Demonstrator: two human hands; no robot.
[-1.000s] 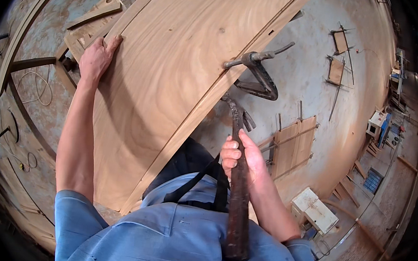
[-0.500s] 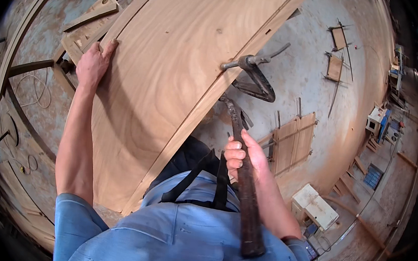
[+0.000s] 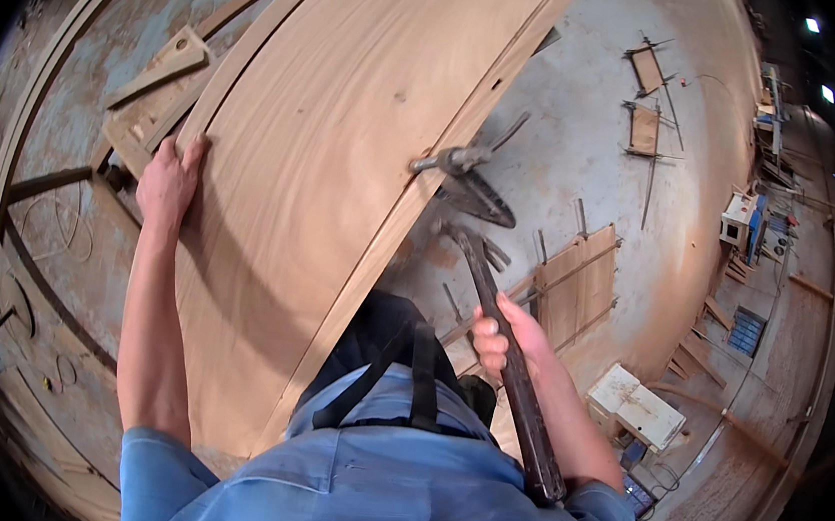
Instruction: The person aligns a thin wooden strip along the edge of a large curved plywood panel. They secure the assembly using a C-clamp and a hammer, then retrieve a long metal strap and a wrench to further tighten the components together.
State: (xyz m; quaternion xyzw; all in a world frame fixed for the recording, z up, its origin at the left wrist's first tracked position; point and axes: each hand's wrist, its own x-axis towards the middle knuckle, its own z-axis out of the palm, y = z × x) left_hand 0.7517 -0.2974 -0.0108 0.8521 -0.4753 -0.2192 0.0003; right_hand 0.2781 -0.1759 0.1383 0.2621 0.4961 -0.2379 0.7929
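Wooden panel: fills the frame's upper centre, running down to lower centre-left. What bears it from below, you cannot tell from here. Your left hand is curled over its left edge, thumb on top. Press firm there, with the thumb away from the groove line, so the board sits without rocking.

Metal clamp, slightly blurred, sits at the panel's right edge, right of centre. Worth checking its bite before any force goes in.

Hammer slants from centre to lower right, butt by your shirt. Your right hand wraps the handle partway up, head just below the clamp. A grip nearer the butt should swing fuller; this one suits short, controlled taps.

Further out, right of centre: a clamped board on the floor, well apart from the work.
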